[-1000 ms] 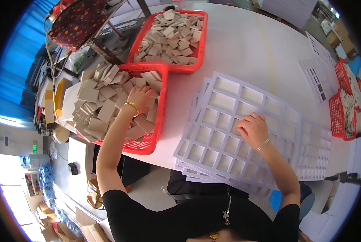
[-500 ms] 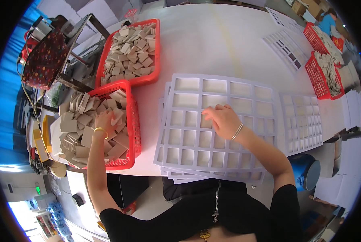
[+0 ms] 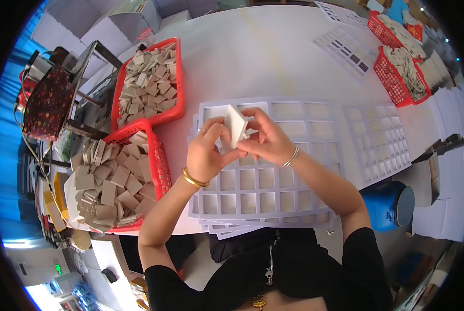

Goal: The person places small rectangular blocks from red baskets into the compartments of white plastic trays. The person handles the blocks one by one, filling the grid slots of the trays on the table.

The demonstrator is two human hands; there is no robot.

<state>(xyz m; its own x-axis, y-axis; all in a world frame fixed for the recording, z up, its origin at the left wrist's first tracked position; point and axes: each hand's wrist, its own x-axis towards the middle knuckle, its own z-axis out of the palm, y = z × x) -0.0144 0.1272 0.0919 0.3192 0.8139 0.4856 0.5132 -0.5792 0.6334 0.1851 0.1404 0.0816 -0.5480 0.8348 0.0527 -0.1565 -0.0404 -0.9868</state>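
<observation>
White table (image 3: 273, 52) carries it all — grid trays (image 3: 273, 186) stacked at the near edge. Red baskets (image 3: 149, 83) of tiles sit left and far right

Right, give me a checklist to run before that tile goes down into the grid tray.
1. Tile held firmly: ok. Both the left hand and the right hand grip the pale square tile, held on edge above the tray.
2. Open cells within reach: ok. The grey grid tray shows many open cells near the hands.
3. Tray lying flat: ok on top; more trays are stacked slightly askew beneath it.
4. Only one tile in hand: cannot tell; it may be a thin stack.
5. Tile supply close by: ok. The near red basket holds plenty.
</observation>
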